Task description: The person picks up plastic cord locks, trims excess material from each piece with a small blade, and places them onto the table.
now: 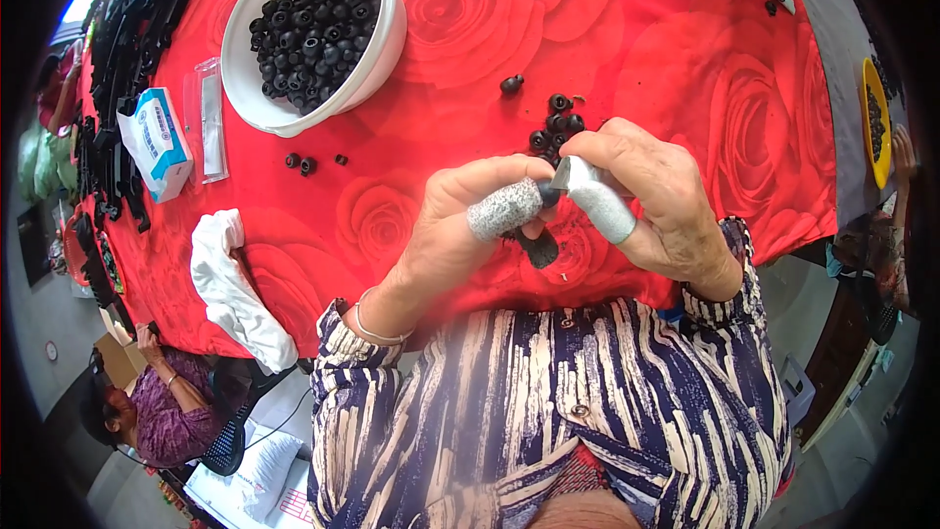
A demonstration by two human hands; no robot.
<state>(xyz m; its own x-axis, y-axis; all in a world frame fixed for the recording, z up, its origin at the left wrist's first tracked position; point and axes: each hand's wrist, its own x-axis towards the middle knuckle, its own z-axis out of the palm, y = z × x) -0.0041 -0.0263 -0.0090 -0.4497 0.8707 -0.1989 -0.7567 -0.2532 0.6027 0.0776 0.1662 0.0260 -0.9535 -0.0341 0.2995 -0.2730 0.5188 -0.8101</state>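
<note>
My left hand (460, 211), its thumb wrapped in a speckled grey cover, pinches a small black round part (550, 194). My right hand (651, 186) is closed on a small metal blade (562, 173), whose edge meets that part. Silvery-white wrapping covers a finger of the right hand. Just beyond the fingertips lies a little pile of similar black parts (556, 124), some with a hole in them. Below the hands a dark patch (539, 249) shows on the cloth; what it is I cannot make out.
A white bowl (397, 34) of black parts stands at the far left on the red rose-patterned tablecloth (470, 0). Left of it are a blue-and-white packet (162, 145) and long black strips (132, 39). A white cloth (230, 284) lies near left. A yellow tray (878, 162) is at right; other people sit nearby.
</note>
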